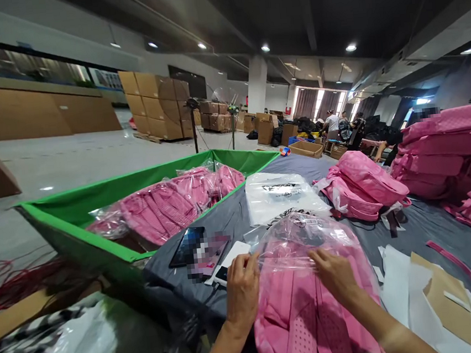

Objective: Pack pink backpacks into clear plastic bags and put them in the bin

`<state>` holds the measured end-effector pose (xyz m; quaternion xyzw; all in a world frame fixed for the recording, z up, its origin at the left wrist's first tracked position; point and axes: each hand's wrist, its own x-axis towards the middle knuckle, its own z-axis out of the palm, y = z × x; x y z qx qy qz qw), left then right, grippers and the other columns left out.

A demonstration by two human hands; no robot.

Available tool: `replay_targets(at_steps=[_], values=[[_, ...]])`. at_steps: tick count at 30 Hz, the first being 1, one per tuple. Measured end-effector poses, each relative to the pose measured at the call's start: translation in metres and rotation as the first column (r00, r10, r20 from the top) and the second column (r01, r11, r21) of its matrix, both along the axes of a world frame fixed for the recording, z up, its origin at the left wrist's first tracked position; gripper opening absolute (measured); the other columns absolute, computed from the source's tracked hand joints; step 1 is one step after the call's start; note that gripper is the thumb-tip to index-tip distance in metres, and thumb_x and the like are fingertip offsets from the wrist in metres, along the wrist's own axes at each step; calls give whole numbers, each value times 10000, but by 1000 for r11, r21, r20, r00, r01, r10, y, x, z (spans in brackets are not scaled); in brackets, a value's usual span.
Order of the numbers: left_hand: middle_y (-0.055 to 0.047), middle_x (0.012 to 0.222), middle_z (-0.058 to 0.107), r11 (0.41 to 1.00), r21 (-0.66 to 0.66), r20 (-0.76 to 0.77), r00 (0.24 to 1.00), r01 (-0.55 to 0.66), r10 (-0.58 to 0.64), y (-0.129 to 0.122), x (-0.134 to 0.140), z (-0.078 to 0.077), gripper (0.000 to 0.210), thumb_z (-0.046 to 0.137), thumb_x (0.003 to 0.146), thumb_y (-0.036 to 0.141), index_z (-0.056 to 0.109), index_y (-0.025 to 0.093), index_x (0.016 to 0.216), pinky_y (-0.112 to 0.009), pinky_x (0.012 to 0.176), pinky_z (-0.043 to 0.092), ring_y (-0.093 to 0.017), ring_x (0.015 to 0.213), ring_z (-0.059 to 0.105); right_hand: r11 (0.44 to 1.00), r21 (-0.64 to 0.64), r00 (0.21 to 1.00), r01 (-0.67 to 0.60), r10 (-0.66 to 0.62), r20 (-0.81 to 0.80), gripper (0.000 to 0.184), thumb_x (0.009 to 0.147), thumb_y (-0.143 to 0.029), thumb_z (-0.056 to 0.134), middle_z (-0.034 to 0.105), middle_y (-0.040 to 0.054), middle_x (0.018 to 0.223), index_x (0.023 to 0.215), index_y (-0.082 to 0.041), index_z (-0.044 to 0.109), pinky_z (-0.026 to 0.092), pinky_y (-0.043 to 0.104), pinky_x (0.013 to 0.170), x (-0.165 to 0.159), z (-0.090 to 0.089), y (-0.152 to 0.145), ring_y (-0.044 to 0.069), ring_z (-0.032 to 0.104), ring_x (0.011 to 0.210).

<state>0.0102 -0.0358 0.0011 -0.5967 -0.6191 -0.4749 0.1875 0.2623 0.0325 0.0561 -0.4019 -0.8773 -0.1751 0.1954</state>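
Note:
A pink backpack (290, 315) lies in front of me with its perforated straps facing up, inside a clear plastic bag (307, 228). My left hand (243, 287) pinches the bag's edge at the left side of the backpack. Across the backpack, my right hand (334, 272) grips the same plastic film with fingers closed. Just beyond the bag lies a stack of flat clear plastic bags (276, 192) with black print. To their right sits an unwrapped pink backpack (361, 184) with white tags.
A green-rimmed bin (82, 191) at left holds several bagged pink backpacks (171, 205). Phones (188, 246) lie beside my left hand. Papers and cardboard (442, 295) lie at right, near a pink strap (470, 276). Pink backpacks (437, 151) are stacked at far right; a person (331, 123) stands in the distance.

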Motion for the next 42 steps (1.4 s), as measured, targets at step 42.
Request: replay_targets(at_steps=[42], values=[[-77, 923, 811, 922, -86, 373, 870, 378, -322, -47, -26, -43, 398, 480, 1010, 465, 798, 229, 971, -298, 755, 626, -245, 835, 780, 917, -391, 836, 80, -275, -475, 452, 815, -695, 660, 509, -23, 629, 834, -243, 655, 418, 291, 510, 130, -8, -72, 150, 438, 497]])
